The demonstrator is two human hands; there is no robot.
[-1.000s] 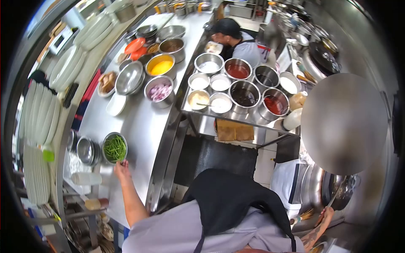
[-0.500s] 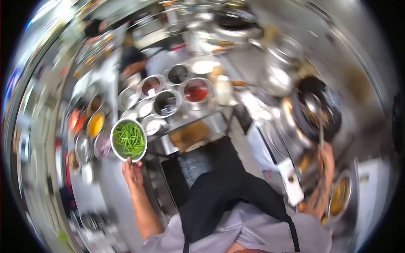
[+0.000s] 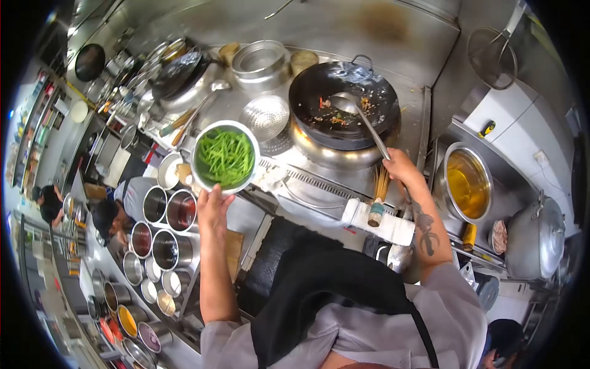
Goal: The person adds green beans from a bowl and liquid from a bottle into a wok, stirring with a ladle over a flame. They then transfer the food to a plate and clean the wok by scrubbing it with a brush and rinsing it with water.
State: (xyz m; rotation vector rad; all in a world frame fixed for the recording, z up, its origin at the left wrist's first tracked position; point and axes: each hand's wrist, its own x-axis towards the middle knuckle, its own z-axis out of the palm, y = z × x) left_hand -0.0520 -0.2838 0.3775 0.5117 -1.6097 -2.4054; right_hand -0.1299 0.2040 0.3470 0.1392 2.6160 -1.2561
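Observation:
A metal bowl (image 3: 195, 161) full of cut green beans (image 3: 225, 157) rests in my left hand (image 3: 213, 209), whose fingers hold its near rim. My right hand (image 3: 399, 165) is closed round the handle of a ladle (image 3: 372, 130). The ladle's head lies inside a black wok (image 3: 307, 130) that sits on a round burner. Bits of browned and red food (image 3: 338, 117) cling to the wok's bottom around the ladle. The bowl is to the left of the wok, apart from it.
A perforated strainer (image 3: 265, 117) stands between bowl and wok. At right are a basin of yellow liquid (image 3: 467, 184) and a large lidded pot (image 3: 534, 237). A bamboo brush (image 3: 376, 212) lies on a white cloth (image 3: 396, 227). Sauce pots (image 3: 166, 249) and co-workers (image 3: 132, 200) are at left.
The view has swung from the sauce pots toward the stove. The bowl of beans in my left hand is now nearer the wok. My right hand still holds the ladle in the wok.

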